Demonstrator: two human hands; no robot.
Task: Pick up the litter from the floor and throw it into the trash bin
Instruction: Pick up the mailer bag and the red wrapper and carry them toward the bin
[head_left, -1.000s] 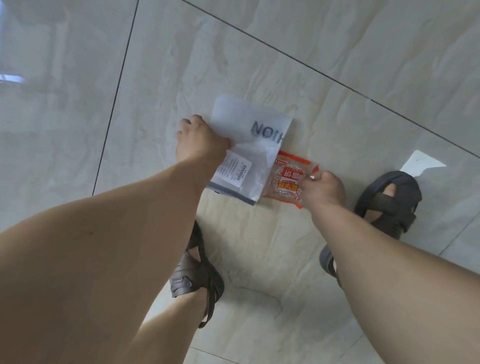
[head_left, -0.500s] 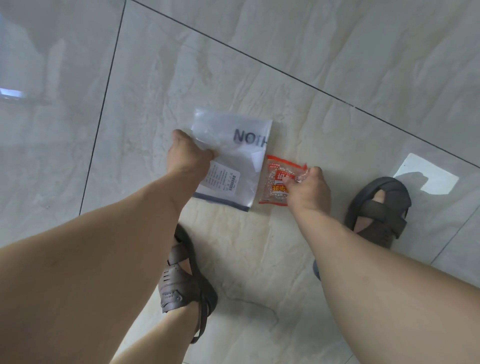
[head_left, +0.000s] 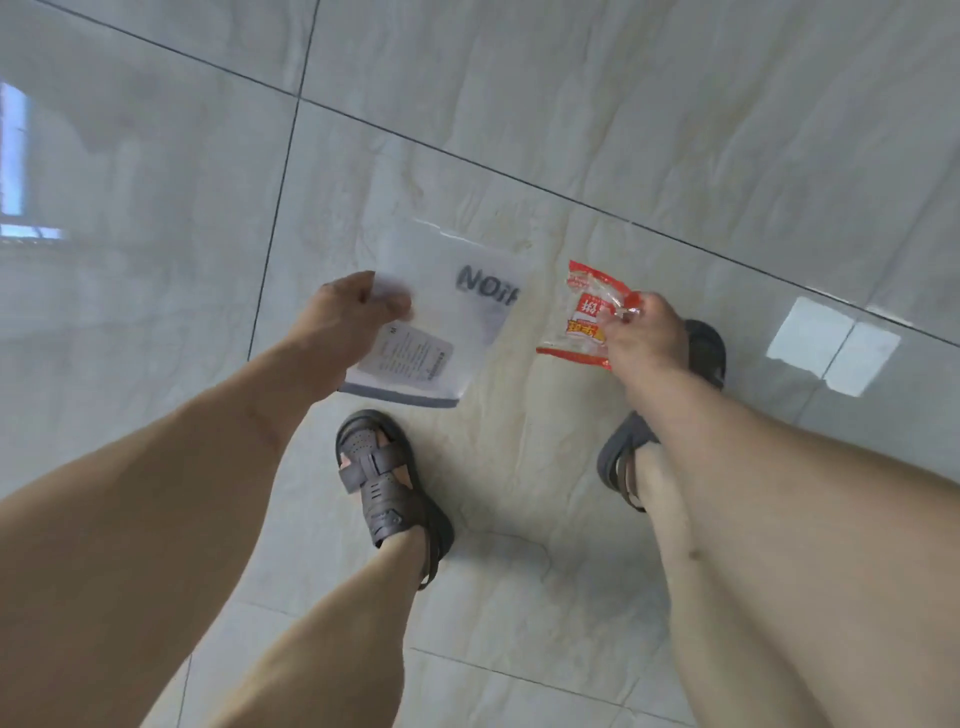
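So both bits of litter are off the tiles at this point. The left hand (head_left: 347, 317) has its fingers curled over one edge of the white mailer bag (head_left: 441, 322), pinching it near the side so the rest hangs flat and slightly tilted, label and grey strip toward the feet. Makes sense to grab it by an edge, since a floppy plastic bag like that has nothing else to hold and it'll just dangle wherever you carry it.

The right hand (head_left: 641, 332) is pinching the red snack wrapper (head_left: 584, 317) by its right side, fingertips bunched on the crinkly film, with the printed face turned up toward the camera. It's light and probably empty or nearly so (can't really tell through the clear parts), so a fingertip pinch looks like enough.

One piece per hand means one trip instead of two, which I'd guess is the whole reason for the split. Both pieces hang above the glossy floor (head_left: 675, 130), between the hands and the two brown sandals (head_left: 382, 478), well apart from each other.

No trash bin anywhere in view, so I reckon the pickup half is done and the next bit is standing up and finding the bin. Only real risk is the mailer slipping from that edge grip while walking
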